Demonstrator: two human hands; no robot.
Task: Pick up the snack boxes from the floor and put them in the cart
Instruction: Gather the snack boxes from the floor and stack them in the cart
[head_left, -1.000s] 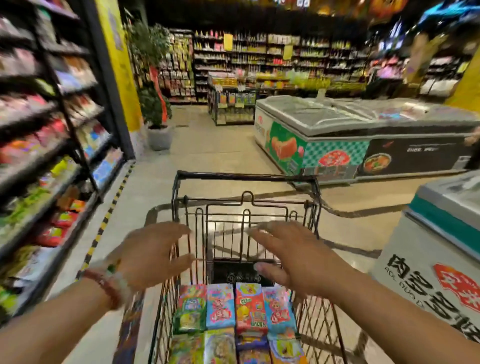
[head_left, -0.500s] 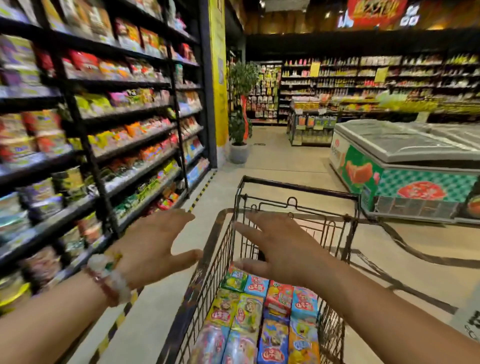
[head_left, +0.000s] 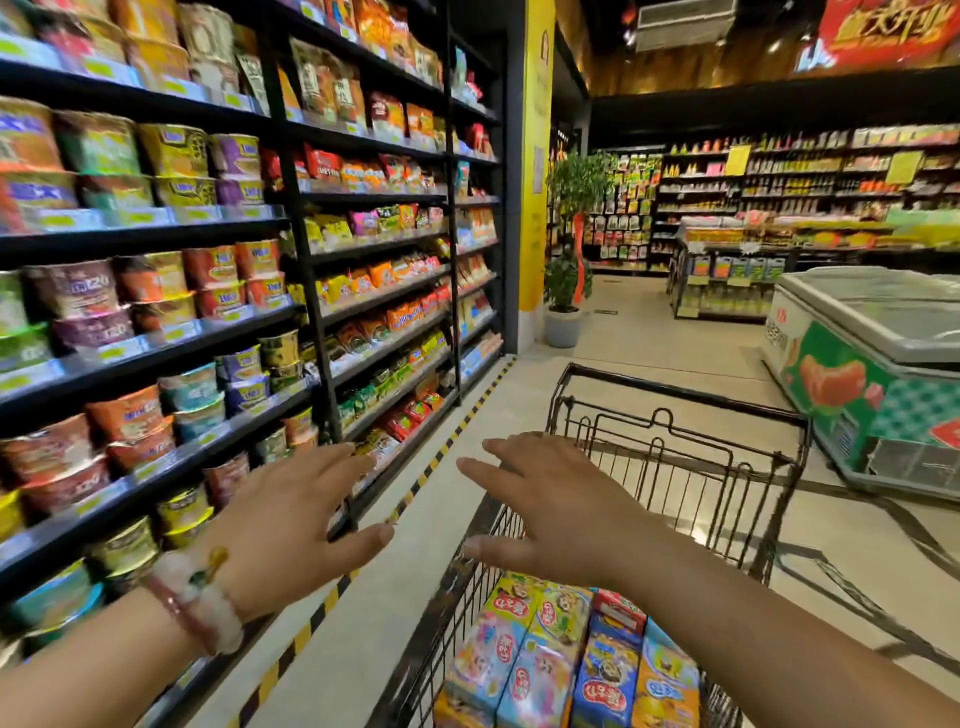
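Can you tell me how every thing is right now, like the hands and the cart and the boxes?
left hand: open, fingers spread, holding nothing.
right hand: open, above the cart.
cart: upright, partly filled.
snack boxes: lying packed inside the cart.
freezer: lid closed.

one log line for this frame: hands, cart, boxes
left hand: open, empty, over aisle floor | right hand: open, empty, over cart | snack boxes: in cart | no boxes visible on floor
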